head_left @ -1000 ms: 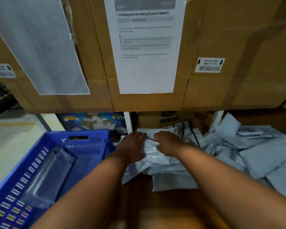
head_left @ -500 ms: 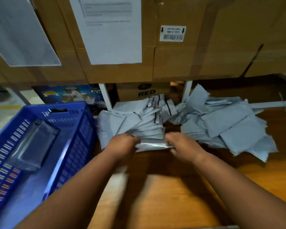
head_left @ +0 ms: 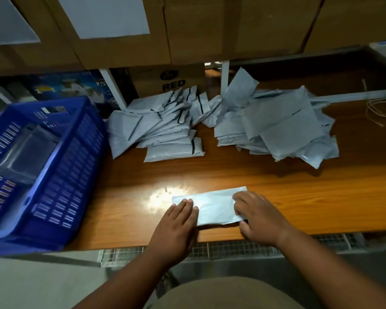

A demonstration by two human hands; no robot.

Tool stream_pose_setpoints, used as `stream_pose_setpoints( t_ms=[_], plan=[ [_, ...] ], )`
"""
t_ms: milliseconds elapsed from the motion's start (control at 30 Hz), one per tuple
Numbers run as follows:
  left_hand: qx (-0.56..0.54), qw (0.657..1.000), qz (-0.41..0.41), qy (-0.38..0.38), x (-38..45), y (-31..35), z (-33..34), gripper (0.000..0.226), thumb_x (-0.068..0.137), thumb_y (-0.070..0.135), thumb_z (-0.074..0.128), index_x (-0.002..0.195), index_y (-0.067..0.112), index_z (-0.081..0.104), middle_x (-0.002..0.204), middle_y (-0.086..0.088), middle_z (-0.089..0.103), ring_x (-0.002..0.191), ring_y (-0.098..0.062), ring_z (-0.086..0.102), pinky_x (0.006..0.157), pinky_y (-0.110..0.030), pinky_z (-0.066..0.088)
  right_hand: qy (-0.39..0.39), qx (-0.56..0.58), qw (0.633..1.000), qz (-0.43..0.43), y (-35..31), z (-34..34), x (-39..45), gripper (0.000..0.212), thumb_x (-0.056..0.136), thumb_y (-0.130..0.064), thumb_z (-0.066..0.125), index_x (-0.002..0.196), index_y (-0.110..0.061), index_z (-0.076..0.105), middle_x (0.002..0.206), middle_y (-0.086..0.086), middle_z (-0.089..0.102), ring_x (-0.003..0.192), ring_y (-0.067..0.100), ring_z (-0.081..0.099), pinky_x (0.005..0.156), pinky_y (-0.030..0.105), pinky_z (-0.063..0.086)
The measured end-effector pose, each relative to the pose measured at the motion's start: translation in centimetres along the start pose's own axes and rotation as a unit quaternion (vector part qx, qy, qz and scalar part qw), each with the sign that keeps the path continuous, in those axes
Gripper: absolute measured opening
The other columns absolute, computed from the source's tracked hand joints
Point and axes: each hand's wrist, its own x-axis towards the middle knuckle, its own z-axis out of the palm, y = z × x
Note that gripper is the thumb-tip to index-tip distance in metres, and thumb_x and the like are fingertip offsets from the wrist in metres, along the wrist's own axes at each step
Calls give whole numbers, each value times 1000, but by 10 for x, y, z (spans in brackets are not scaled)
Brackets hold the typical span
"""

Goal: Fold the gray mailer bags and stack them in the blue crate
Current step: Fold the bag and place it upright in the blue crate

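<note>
The near corners of the gray mailer bag point(head_left: 214, 206) are covered by the left hand point(head_left: 176, 226) and right hand point(head_left: 259, 217), the blue crate point(head_left: 54, 175) is cropped at the left edge, and its contents are blurred.

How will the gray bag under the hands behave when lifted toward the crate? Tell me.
Probably floppy: the bag is thin film, creased like the piles behind it. Likely light and slippery; its surface shines on the glossy table, so it may unfold unless pinched.
</note>
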Motion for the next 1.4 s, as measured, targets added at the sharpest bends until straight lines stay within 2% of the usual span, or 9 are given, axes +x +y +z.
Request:
stream_pose_setpoints(
  t_ms=[67,167,267,400,533,733,967,1233,1400],
  plan=[
    [8,1000,-27,-1,-10,7,0,71,111,59,31,169,17,24,177,-9,13,165,-25,5,132,-50,19,2,4,1000,-5,-3,-2,-6,36,86,-52,58,116,-32,58,145,-7,49,138,16,43,122,39,33],
    [-19,998,-60,30,-12,9,-6,69,112,55,22,170,19,13,178,-4,1,164,-19,-9,133,-49,12,58,2,998,5,-23,0,0,42,93,-50,53,129,-29,58,150,0,53,145,22,44,130,52,24],
    [-36,994,-103,22,-2,11,-16,75,109,53,24,170,16,0,177,-6,-15,162,-19,-21,133,-46,0,66,-18,997,29,-57,2,20,58,101,-51,45,152,-23,45,166,9,38,158,29,29,131,58,15],
    [5,995,-93,-33,7,11,-17,92,99,56,26,167,6,-13,172,-17,-27,159,-27,-31,132,-51,1,30,-53,998,5,-92,9,51,72,108,-53,34,168,-17,19,178,13,11,165,31,4,132,56,1],
    [15,995,-91,-47,15,5,-11,92,98,61,17,166,7,-14,171,-18,-29,158,-29,-33,132,-52,0,11,-42,999,22,-97,20,69,73,111,-55,28,171,-18,8,179,9,-1,165,27,-7,130,49,-10],
    [4,996,-73,-45,20,-2,10,88,105,61,21,168,7,-9,174,-18,-22,160,-29,-27,132,-52,3,-26,-38,998,34,-95,44,70,76,106,-57,6,171,-19,6,180,7,-4,165,24,-9,133,52,-3],
    [-10,997,-67,-24,19,-3,16,85,105,52,29,168,3,2,175,-21,-11,163,-33,-17,131,-54,9,-11,-34,999,33,-91,54,70,73,108,-55,18,171,-19,11,179,9,-2,165,24,-5,133,53,7],
    [-22,997,-70,-17,22,-3,19,83,104,48,33,169,4,5,176,-20,-8,163,-33,-14,132,-54,9,2,-28,999,28,-88,60,71,73,109,-53,27,171,-17,13,179,9,-5,165,24,-11,133,52,4],
    [-19,998,-66,-14,23,-3,18,83,103,49,32,169,4,8,176,-20,-4,164,-33,-11,132,-54,9,10,-27,999,26,-87,61,72,73,108,-51,32,170,-16,20,179,11,2,165,27,-4,133,52,7]
  ],
)
